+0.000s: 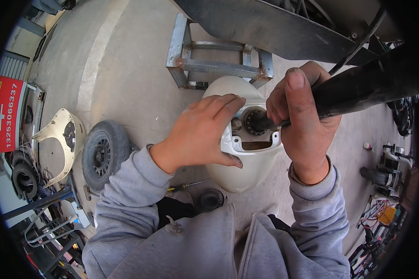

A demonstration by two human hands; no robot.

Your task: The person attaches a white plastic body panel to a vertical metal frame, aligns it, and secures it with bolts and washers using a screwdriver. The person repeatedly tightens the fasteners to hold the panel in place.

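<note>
A glossy cream fender (242,172) stands in front of me, with a cut-out in its top that shows a round metal bearing ring (255,122). My left hand (202,130) grips the fender's left edge, fingers over its far part and thumb along the near side. A thick black tube (358,90) slants in from the upper right, and its narrower end meets the ring. My right hand (305,102) is wrapped around the tube close to that end, its thumb raised along the near side. The inside of the fender is mostly hidden.
Beyond the fender is a metal frame stand (219,66), under a dark vehicle panel (270,30). To the left are a wheel (105,153) and a cream plastic shell (63,144). A screwdriver (186,185) and a round black part (211,199) lie near my body.
</note>
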